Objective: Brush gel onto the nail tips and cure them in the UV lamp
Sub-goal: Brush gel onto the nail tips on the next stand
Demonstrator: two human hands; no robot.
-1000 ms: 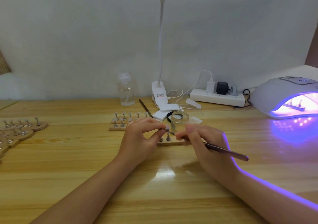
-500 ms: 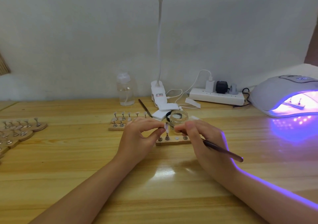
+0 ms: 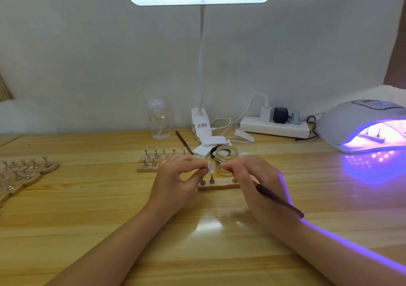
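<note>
My left hand (image 3: 179, 177) pinches a small nail tip (image 3: 210, 167) upright between thumb and forefinger, just above a wooden holder strip (image 3: 218, 185) with metal pegs. My right hand (image 3: 256, 180) grips a dark brush (image 3: 279, 201), its bristle end hidden by my fingers close to the tip. A small glass gel jar (image 3: 226, 156) stands right behind both hands. The UV lamp (image 3: 360, 124) glows purple at the right, with a strip of tips inside it.
More holder strips with nail tips lie behind my left hand (image 3: 153, 162) and at the far left (image 3: 28, 171). A clear bottle (image 3: 159, 121), desk lamp clamp (image 3: 201, 123), a spare brush (image 3: 184, 141) and a power strip (image 3: 274, 127) line the back of the wooden table.
My hands have lifted slightly and drawn closer, with the nail tip raised off the strip. The brush handle has swung to a steeper angle.
</note>
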